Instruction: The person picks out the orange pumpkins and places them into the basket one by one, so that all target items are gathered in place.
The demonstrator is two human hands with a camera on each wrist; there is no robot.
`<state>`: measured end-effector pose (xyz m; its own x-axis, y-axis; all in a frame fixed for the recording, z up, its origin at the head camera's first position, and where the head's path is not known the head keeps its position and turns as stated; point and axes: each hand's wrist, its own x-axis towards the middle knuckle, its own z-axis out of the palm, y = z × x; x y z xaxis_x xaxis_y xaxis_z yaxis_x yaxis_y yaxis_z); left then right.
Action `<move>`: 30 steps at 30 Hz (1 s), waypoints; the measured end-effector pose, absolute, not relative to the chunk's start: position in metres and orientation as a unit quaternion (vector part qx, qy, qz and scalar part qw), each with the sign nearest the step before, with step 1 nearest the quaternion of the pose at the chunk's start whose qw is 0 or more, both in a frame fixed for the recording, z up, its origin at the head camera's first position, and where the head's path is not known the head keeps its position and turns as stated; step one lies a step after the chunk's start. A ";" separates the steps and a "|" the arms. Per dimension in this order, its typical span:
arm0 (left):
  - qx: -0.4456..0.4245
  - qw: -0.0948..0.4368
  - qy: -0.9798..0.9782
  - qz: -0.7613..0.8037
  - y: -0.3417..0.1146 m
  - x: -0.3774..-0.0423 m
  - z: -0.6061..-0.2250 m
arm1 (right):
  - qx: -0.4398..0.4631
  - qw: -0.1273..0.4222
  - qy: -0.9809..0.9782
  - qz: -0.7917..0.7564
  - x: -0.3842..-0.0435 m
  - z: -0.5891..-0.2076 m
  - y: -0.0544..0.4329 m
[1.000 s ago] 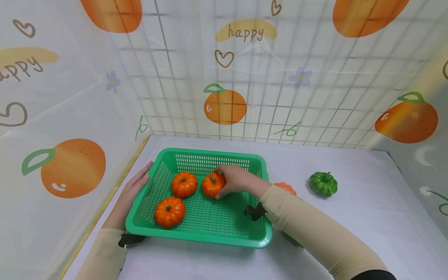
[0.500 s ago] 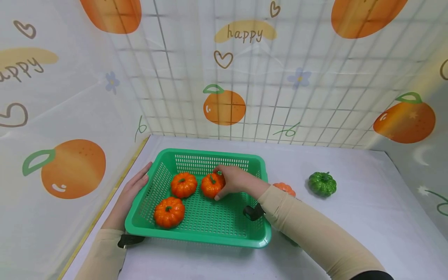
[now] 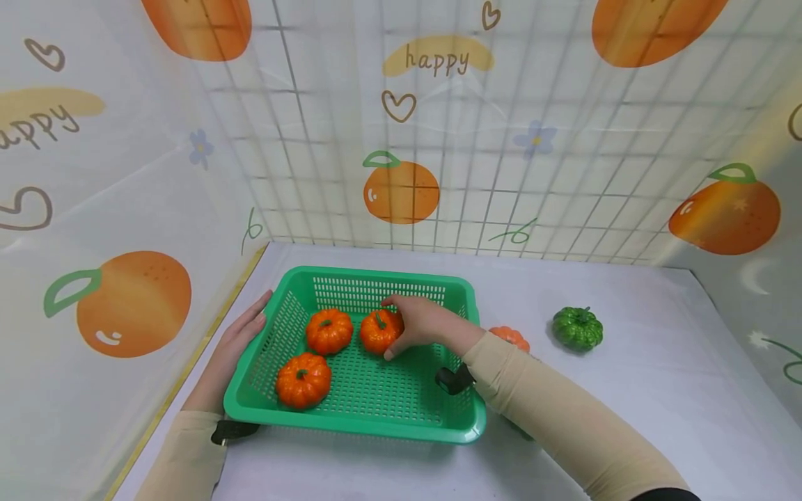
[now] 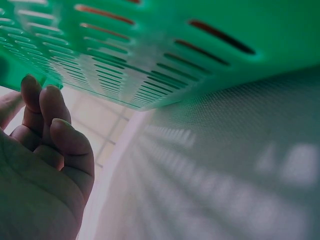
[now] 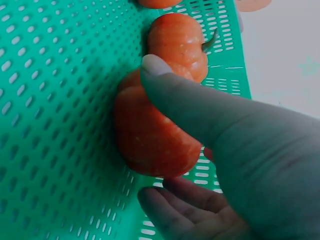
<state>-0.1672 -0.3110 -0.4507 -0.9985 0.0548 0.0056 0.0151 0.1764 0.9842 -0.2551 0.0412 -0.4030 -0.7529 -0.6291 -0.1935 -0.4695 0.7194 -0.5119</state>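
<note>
A green plastic basket holds three small orange pumpkins. My right hand reaches inside, thumb and fingers curved round the pumpkin nearest the basket's middle. In the right wrist view the thumb lies across that pumpkin, with fingertips close at its other side. Left of it sit one pumpkin near the back and another pumpkin near the front left. My left hand rests along the basket's left side with fingers extended; in the left wrist view its fingers show beside the slotted wall.
A green pumpkin stands on the white table at the right. A paler orange pumpkin is partly hidden behind my right forearm, and a green thing barely shows below that arm. A printed curtain closes off the back.
Almost nothing has moved. My right thumb and fingertips seem to have spread very slightly round the pumpkin; the left hand and basket stay in place.
</note>
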 end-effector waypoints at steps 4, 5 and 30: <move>0.020 0.016 0.763 0.646 -0.312 -0.168 -0.452 | -0.297 0.176 0.907 -0.240 -0.255 -0.398 0.045; 0.021 0.016 0.763 0.646 -0.312 -0.168 -0.452 | -0.295 0.176 0.907 -0.245 -0.255 -0.396 0.046; 0.025 0.026 0.762 0.647 -0.309 -0.164 -0.449 | -0.259 0.172 0.849 -0.428 -0.240 -0.353 0.121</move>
